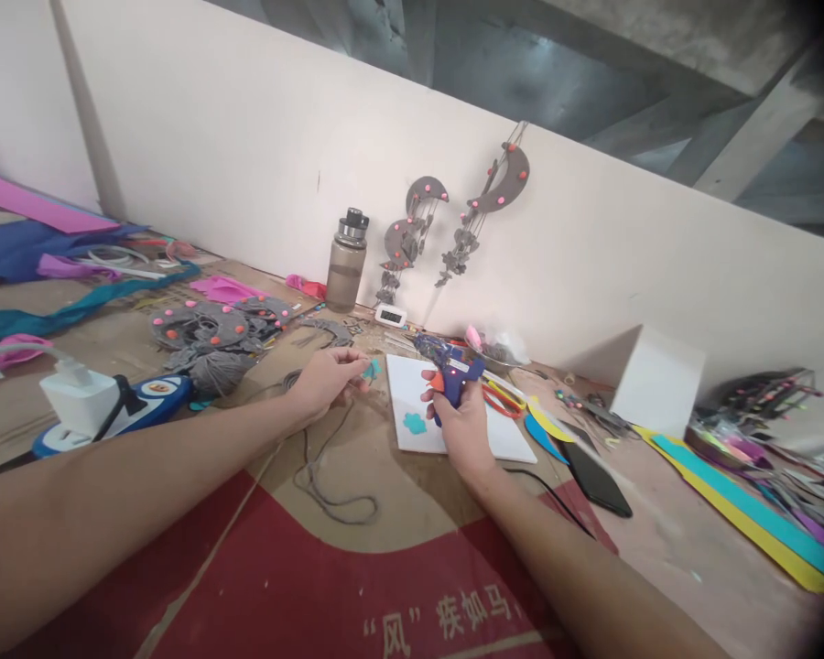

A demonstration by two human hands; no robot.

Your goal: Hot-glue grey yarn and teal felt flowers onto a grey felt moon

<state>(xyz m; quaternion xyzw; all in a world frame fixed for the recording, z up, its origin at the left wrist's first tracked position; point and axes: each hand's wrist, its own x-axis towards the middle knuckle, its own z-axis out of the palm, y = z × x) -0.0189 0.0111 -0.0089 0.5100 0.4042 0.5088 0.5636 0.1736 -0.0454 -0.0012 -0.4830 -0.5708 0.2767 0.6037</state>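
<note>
My left hand [328, 383] pinches a small teal felt piece [372, 369] between thumb and fingertips, just left of the white board. Grey yarn [336, 513] trails below this hand and loops on the table. My right hand [460, 416] is wrapped round a blue glue gun [454, 373], with its nozzle end pointing up and left toward the teal piece. Under the gun lies the white board [406, 384]. On its left part rests a teal flower-shaped felt piece [414, 423].
A bottle [345, 265] stands by the wall, near hanging grey moon ornaments [504, 183]. Left are a grey yarn ball [221, 371] and a power strip with a white plug [82, 403]. Orange-handled scissors [503, 400], a black phone [597, 476] and felt strips [748, 508] lie right.
</note>
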